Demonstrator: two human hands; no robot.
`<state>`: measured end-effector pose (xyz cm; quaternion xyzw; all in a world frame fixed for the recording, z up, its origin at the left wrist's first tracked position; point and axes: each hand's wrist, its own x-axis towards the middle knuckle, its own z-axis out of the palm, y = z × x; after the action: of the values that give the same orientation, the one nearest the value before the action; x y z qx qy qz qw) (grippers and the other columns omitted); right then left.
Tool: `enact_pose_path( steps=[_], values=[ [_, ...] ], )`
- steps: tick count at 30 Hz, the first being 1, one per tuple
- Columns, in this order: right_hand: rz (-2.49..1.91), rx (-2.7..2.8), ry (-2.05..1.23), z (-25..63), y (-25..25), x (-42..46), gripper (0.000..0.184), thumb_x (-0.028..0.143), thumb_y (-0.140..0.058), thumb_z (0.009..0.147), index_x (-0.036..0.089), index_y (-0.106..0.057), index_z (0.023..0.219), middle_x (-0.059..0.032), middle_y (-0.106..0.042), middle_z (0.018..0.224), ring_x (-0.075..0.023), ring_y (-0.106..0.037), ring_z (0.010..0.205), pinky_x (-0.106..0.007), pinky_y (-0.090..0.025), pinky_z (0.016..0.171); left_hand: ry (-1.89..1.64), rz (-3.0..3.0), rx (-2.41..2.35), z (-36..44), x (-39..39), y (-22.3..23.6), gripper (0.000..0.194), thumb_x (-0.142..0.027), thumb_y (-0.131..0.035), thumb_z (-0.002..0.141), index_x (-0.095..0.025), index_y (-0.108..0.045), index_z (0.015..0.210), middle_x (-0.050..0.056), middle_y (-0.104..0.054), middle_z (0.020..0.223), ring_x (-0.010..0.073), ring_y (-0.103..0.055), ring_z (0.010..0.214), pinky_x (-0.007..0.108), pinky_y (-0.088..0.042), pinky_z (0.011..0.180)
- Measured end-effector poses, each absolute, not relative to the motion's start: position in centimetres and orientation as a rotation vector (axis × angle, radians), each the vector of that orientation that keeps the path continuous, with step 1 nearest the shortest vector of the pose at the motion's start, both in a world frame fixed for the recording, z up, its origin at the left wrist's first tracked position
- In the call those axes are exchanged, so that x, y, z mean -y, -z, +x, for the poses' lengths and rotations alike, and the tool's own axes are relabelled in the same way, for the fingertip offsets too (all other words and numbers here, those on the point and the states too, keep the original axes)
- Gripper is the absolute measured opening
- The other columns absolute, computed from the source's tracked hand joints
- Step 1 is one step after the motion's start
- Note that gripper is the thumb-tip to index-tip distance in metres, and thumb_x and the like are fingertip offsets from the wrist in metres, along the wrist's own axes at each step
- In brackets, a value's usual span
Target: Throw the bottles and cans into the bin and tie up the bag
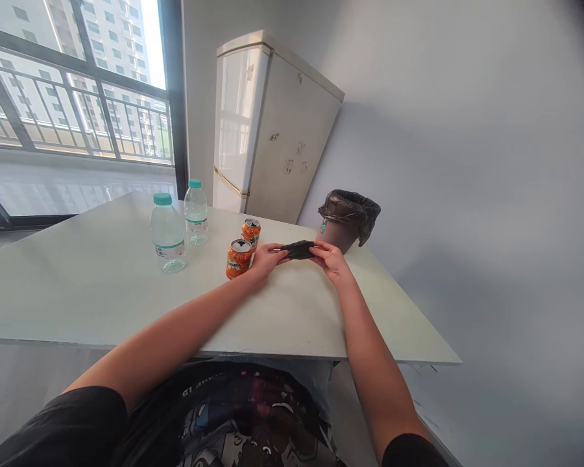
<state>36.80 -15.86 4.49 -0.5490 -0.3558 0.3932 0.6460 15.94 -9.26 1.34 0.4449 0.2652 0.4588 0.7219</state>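
Note:
Between my two hands is a small folded black plastic bag [298,250], held above the table [282,311]. My left hand [268,258] pinches its left end, and my right hand [329,259] grips the right end. Just left of my left hand stand two orange soda cans [238,261], the second can [252,231] a little behind the first. A brown trash bin [338,235] stands beyond my right hand, lined with a black bag [353,207] folded over its rim.
Two clear plastic bottles with green caps, a nearer bottle [168,237] and a farther bottle [195,214], stand upright left of the cans. A white refrigerator [292,130] is behind the table. The wall [491,194] runs along the right, and a window [78,84] is at the left.

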Motion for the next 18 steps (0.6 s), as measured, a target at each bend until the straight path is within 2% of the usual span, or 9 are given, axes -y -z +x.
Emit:
enact_pose_path(
  steps=[9,18],
  values=[
    [-1.267,0.818,-0.907,36.69,-4.84,16.08,0.025,0.009,-0.082,0.068,0.017,-0.082,0.091,-0.0058,-0.082,0.095,-0.0220,-0.078,0.094,-0.036,-0.066,0.097,-1.003,1.017,-0.541,15.80,9.44,-1.64,0.028,-0.012,-0.089,0.075,-0.009,-0.082,0.102,0.012,-0.081,0.093,0.0226,-0.081,0.092,0.043,-0.061,0.109],
    [-1.246,0.818,-0.896,36.66,-4.80,16.09,0.018,0.007,-0.078,0.063,0.018,-0.080,0.077,-0.0050,-0.081,0.086,-0.0236,-0.078,0.099,-0.037,-0.063,0.103,-1.004,1.011,-0.509,15.50,9.73,-1.95,0.024,-0.011,-0.086,0.076,-0.011,-0.083,0.099,0.011,-0.082,0.095,0.0229,-0.081,0.094,0.041,-0.060,0.111]
  ],
)
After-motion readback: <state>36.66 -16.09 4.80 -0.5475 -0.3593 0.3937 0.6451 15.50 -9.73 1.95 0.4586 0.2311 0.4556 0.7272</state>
